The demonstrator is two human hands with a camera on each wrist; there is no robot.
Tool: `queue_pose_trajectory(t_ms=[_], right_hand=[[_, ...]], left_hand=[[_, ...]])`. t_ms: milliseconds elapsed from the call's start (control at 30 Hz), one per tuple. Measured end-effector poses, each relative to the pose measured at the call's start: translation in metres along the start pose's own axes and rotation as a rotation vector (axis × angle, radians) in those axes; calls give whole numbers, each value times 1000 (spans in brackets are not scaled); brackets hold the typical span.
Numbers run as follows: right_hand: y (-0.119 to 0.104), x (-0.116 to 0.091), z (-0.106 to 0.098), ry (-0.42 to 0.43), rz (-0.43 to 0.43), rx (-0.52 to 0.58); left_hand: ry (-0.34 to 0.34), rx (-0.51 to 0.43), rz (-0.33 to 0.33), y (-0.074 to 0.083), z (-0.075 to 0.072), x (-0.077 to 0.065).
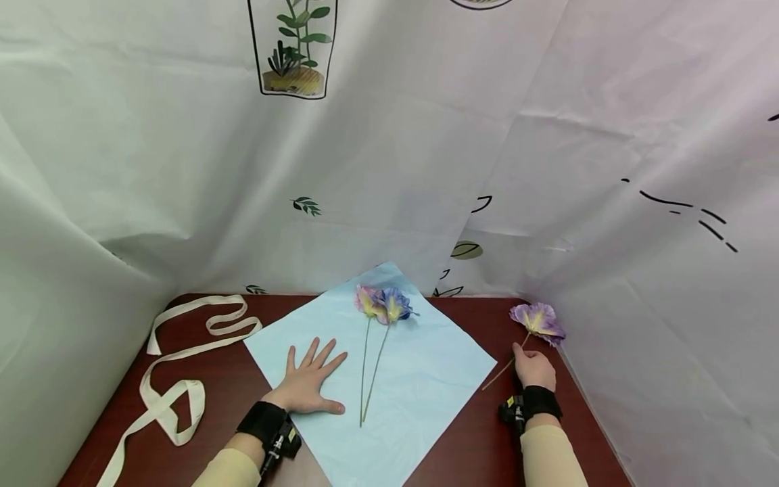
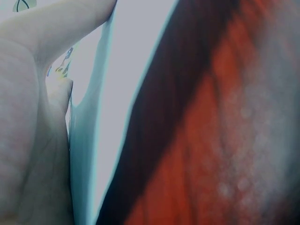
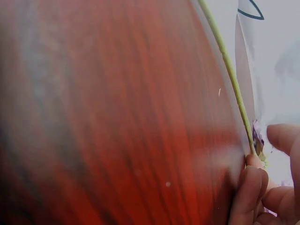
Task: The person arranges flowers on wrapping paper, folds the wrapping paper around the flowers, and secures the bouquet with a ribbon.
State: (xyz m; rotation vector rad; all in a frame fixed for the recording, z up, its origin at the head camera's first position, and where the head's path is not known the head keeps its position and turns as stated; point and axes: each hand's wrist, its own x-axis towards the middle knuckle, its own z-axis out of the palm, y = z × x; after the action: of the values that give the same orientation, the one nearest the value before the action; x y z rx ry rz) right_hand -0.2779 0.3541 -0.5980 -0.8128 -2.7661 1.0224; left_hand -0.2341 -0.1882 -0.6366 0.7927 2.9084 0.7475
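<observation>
My left hand (image 1: 309,382) lies flat with fingers spread on the left part of a light blue sheet of wrapping paper (image 1: 426,385). To the right of it, two artificial flowers, one pink and yellow (image 1: 369,301) and one blue (image 1: 397,304), rest on the sheet with their thin stems running toward me. At the table's right side, my right hand (image 1: 535,370) holds a purple artificial flower (image 1: 538,321) by its stem, just below the bloom. In the right wrist view, the green stem (image 3: 229,70) meets the curled fingers (image 3: 251,187).
A cream ribbon (image 1: 173,355) winds in loose loops over the left side of the dark red table (image 1: 462,450). White printed cloth (image 1: 395,149) hangs behind the table and along its sides. Each wrist wears a black strap with a small camera.
</observation>
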Motion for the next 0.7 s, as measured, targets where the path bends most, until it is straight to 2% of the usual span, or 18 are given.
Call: queue_pose_trajectory(t_ms=[100, 367, 700], right_hand=[[-3, 0, -2, 0, -1, -4], [-4, 1, -2, -16, 6, -4], [-1, -1, -1, -12, 32, 28]], left_hand=[[12, 8, 4, 0, 0, 1], [-32, -33, -22, 2, -6, 0], [16, -2, 14, -1, 1, 0]])
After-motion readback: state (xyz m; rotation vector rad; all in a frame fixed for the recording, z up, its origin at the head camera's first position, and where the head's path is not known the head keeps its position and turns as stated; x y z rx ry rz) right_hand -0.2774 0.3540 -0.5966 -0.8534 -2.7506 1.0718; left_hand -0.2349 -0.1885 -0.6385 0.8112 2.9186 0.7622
